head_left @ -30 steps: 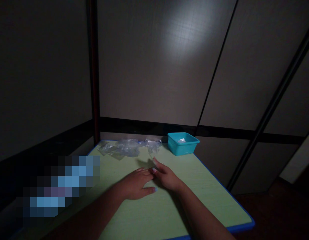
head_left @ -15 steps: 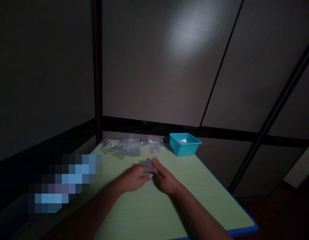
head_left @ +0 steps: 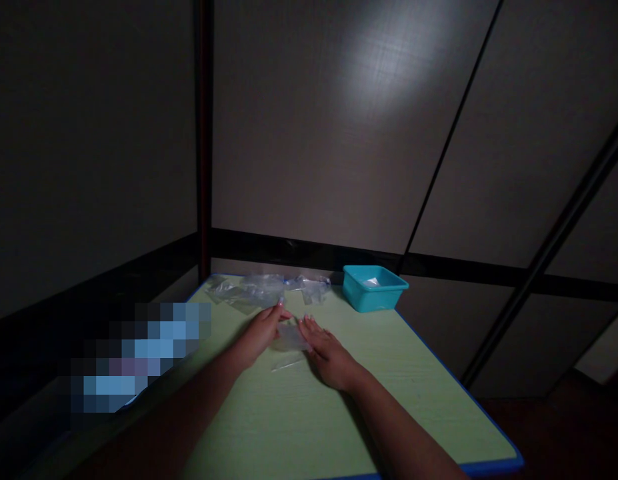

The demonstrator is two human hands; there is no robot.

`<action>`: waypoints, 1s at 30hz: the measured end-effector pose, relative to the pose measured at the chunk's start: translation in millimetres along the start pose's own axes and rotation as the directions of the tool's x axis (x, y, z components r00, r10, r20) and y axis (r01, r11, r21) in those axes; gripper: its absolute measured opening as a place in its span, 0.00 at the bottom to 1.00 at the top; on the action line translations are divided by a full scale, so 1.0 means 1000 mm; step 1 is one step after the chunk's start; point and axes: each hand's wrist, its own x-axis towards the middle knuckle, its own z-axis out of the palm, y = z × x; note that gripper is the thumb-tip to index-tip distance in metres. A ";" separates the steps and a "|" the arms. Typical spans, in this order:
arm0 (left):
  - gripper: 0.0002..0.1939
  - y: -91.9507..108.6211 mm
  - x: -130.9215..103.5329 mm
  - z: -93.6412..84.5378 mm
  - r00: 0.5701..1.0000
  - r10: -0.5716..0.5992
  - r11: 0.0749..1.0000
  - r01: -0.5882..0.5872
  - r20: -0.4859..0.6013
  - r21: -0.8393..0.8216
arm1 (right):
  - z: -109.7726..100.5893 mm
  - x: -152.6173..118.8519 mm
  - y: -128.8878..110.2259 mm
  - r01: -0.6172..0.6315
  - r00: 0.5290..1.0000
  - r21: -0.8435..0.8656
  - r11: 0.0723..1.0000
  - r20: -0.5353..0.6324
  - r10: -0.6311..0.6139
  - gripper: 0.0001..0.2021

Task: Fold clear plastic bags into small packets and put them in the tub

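A small clear plastic bag (head_left: 293, 339) is between my hands over the near middle of the table, and its lower edge shows as a thin pale line. At its left side is my left hand (head_left: 259, 335), thumb raised and fingers apart. My right hand (head_left: 331, 353) has its back turned up and its fingers stretched along the bag's right edge; the thumb is mostly hidden and seems to clasp that edge. Several more clear bags (head_left: 261, 291) lie loosely spread along the table's far edge.
A turquoise plastic basket (head_left: 376, 298) stands at the table's far right corner with something clear inside. The light green table (head_left: 389, 407) has a blue rim. Dark panels (head_left: 309, 167) rise right behind it. A blurred, pixelated patch covers the left side.
My left hand has turned from lying over the bag to a thumb-up pose at its left side. My right hand's fingers have flattened over the bag's right edge. The view has shifted slightly.
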 end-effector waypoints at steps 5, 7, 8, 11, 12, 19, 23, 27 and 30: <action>0.29 0.007 -0.006 -0.001 0.997 -0.081 0.996 0.081 -0.013 0.030 | -0.001 -0.001 -0.006 -0.007 0.999 -0.044 0.999 0.032 0.008 0.29; 0.29 0.008 -0.007 -0.001 0.996 -0.091 0.995 0.091 0.002 0.043 | -0.001 0.000 -0.008 -0.010 0.998 -0.089 0.996 0.060 0.015 0.29; 0.29 0.007 -0.007 -0.001 0.995 -0.095 0.995 0.094 0.014 0.039 | -0.001 0.000 -0.009 -0.017 0.996 -0.119 0.993 0.079 0.027 0.30; 0.28 0.004 -0.005 0.000 0.993 -0.094 0.996 0.093 0.065 0.011 | -0.004 0.001 -0.015 -0.039 0.987 -0.207 0.978 0.144 0.070 0.31; 0.27 0.002 -0.004 0.000 0.992 -0.092 0.996 0.092 0.082 0.006 | -0.005 0.001 -0.017 -0.043 0.984 -0.231 0.972 0.161 0.082 0.30; 0.16 0.001 -0.003 -0.002 0.988 -0.060 0.998 0.059 0.142 0.010 | -0.008 0.001 -0.026 -0.059 0.971 -0.317 0.947 0.200 0.128 0.27; 0.15 0.001 -0.004 -0.007 0.983 -0.077 0.997 0.074 0.165 0.023 | -0.008 0.000 -0.025 -0.064 0.976 -0.311 0.948 0.178 0.124 0.27; 0.15 0.000 -0.003 -0.012 0.976 -0.100 0.994 0.090 0.194 0.060 | -0.007 0.001 -0.024 -0.076 0.978 -0.311 0.947 0.160 0.131 0.27; 0.16 -0.004 -0.001 -0.015 0.976 -0.094 0.993 0.077 0.194 0.093 | -0.006 0.001 -0.024 -0.078 0.980 -0.313 0.946 0.152 0.131 0.27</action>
